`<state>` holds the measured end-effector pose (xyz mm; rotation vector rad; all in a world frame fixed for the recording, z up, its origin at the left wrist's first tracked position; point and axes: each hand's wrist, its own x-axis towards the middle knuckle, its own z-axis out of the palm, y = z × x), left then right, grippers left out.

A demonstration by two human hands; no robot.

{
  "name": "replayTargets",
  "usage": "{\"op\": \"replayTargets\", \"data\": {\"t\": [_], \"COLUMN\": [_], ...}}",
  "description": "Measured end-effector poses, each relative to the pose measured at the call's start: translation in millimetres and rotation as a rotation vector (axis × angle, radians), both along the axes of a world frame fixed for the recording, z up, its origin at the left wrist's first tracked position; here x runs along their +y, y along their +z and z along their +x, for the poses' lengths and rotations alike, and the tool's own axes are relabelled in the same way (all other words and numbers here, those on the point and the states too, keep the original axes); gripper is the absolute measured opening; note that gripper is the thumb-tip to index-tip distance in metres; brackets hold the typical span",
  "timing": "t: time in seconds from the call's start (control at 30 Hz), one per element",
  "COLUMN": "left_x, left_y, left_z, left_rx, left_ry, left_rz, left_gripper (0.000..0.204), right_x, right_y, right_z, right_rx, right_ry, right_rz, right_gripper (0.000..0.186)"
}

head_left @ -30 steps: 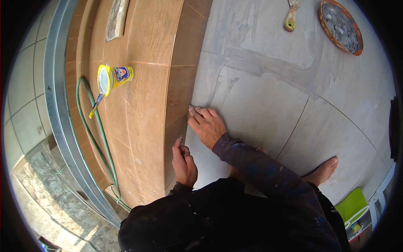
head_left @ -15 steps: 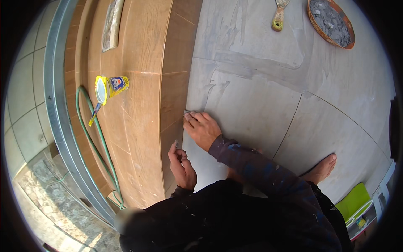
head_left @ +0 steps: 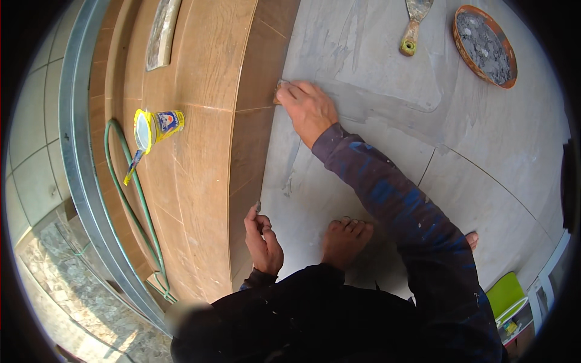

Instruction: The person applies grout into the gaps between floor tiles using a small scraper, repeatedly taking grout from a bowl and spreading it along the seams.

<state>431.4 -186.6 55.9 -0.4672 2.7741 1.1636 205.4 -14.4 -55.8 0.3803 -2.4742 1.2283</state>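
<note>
My right hand (head_left: 307, 112) reaches forward to the corner where the wood-look step riser (head_left: 257, 78) meets the grey floor tiles (head_left: 357, 157). Its fingers are bunched against the joint, and a small greyish bit shows at their tips; what it is I cannot make out. Nearer to me, my left hand (head_left: 264, 245) is held beside the riser with its fingers curled and the index finger raised. A small lump of grey paste (head_left: 258, 207) sits at that fingertip. Smeared grey paste (head_left: 387, 100) covers part of the floor beyond my right hand.
Far right are a putty knife (head_left: 411, 33) and a terracotta-coloured dish (head_left: 515, 75) of grey paste. On the step stand a yellow tub (head_left: 163, 124), a green hose (head_left: 142, 199) and a pale strip (head_left: 160, 39). My bare foot (head_left: 348, 239) is below my right arm.
My right hand has slid forward along the joint, away from me, with the arm stretching out. The left hand stays nearly still, and one bare foot now shows more fully between my arms.
</note>
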Motion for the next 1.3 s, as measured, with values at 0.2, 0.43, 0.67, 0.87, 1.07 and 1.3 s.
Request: {"op": "replayTargets", "data": {"t": [0.2,0.43,0.67,0.87,1.07,1.3], "left_x": [4,1,-1,-4,-2,-19], "left_y": [-2,9,19,29,43,63], "left_z": [-2,19,43,68,106,133], "left_rx": [0.008,0.024,0.081,0.094,0.064,-0.012], "left_ry": [-0.011,0.087,0.153,0.24,0.246,0.187], "left_rz": [-0.049,-0.059,-0.114,-0.134,-0.163,-0.263], "left_gripper": [0.055,0.056,0.052,0.053,0.053,0.053], "right_x": [-39,-29,60,-5,-16,14], "right_y": [-1,17,0,4,9,23], "right_z": [116,139,7,122,178,121], "right_rx": [-0.009,-0.34,0.003,-0.029,-0.586,-0.658], "right_ry": [0.223,0.307,0.05,0.306,0.534,0.464], "right_rz": [0.128,-0.305,0.102,0.012,-0.199,-0.475], "right_gripper": [0.017,0.02,0.016,0.028,0.021,0.021]}}
